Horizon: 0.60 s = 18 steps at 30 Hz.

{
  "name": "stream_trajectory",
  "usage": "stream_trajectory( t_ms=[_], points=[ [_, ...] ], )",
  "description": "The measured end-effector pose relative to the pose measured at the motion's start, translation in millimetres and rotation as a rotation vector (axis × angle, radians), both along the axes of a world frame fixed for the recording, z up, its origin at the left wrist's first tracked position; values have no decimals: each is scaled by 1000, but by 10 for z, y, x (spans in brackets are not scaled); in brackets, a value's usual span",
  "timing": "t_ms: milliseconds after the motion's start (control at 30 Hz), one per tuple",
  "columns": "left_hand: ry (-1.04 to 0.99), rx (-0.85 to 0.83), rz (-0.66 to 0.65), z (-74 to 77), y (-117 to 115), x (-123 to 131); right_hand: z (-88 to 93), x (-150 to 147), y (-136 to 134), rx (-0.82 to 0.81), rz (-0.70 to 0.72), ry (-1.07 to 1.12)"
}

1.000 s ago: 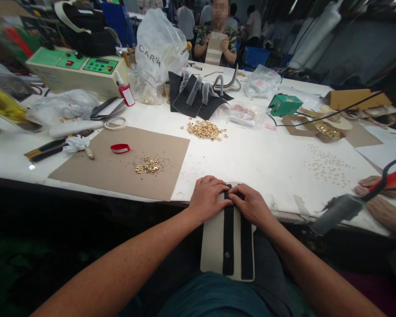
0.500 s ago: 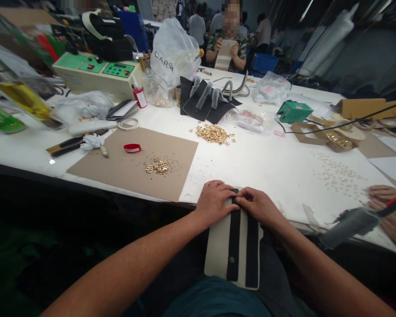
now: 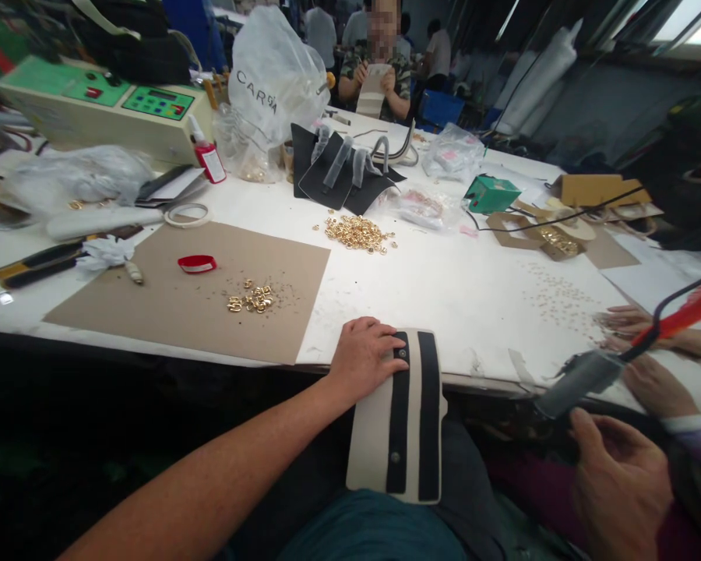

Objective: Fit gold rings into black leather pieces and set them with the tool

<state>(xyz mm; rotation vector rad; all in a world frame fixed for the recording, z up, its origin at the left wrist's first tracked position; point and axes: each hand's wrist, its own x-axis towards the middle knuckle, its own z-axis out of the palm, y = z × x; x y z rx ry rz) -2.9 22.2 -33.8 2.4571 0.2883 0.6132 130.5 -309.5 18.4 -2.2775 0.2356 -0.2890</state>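
A beige panel with two dark lengthwise strips lies on my lap, its far end at the table edge. The left dark strip carries two round metal snaps, one near each end. My left hand rests flat on the panel's upper left, fingertips beside the upper snap. Away from the panel, at lower right, my right hand hangs with loosely bent fingers, thumb apart, holding nothing visible. Just above it is a grey cylindrical tool head with a black bent rod; what it belongs to is unclear.
Gold rings lie in a pile and on a brown board with a red band. A red-capped machine and bottle stand left. Another person's hands are at right, near scattered small pieces.
My right hand has left the panel's upper end and moved right and down. The upper snap is now visible. My left hand stays on the panel. The view has turned right.
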Motion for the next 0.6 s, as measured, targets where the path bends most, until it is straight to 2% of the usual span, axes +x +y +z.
stream_trajectory(
  t_ms=[100, 200, 267, 333, 400, 467, 533, 600],
  points=[
    [9, 3, 10, 25, -5, -1, -202, 339, -183, -28, 21, -15],
    [31, 14, 6, 52, -9, -11, -378, 672, -199, -256, 146, 96],
    [49, 24, -6, 65, -10, -18, -413, 793, -143, -363, 183, 133],
    [61, 35, -11, 74, -7, -22, -358, 796, -31, -350, 178, 113],
    [68, 42, -13, 80, -5, -20, -218, 697, 149, -190, 184, 73],
    [71, 46, -9, 85, -7, -15, -20, 542, 400, 180, 254, 22],
    [72, 52, -4, 92, -14, -11, 199, 379, 708, 630, 421, -33],
    [67, 60, 6, 99, -22, -7, 396, 235, 1039, 834, 613, -26]
  ],
)
